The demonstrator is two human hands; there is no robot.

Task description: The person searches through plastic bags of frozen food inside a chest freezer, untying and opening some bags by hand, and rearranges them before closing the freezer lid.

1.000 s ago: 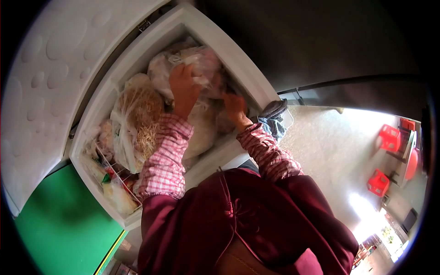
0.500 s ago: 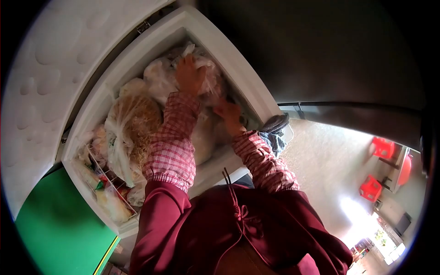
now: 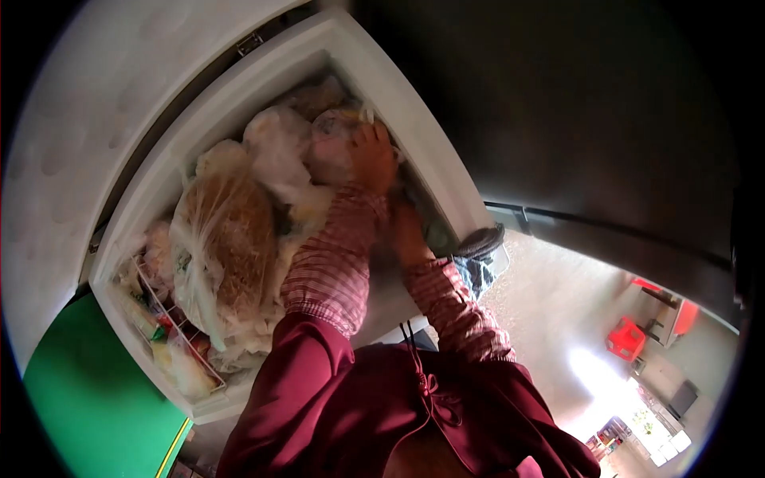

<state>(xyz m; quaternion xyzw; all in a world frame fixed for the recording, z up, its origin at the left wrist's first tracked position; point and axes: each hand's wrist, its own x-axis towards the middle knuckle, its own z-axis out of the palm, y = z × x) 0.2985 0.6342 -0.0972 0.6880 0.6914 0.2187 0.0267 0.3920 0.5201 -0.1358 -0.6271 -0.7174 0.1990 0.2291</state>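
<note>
Just inside the freezer's right rim (image 3: pixel 398 111), the left hand (image 3: pixel 373 159) lies spread against a cloudy, pinkish bag (image 3: pixel 330 147). The right hand (image 3: pixel 406 229) blurs; its grip is unclear.

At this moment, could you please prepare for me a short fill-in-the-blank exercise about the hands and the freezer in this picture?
1. Between the left hand and the right hand, the one higher in the picture is the ____ hand.
2. The flat panel at lower left, beside the freezer, is coloured ____.
3. The plastic stool at the right is coloured ____.
Missing words: left; green; red.
</note>
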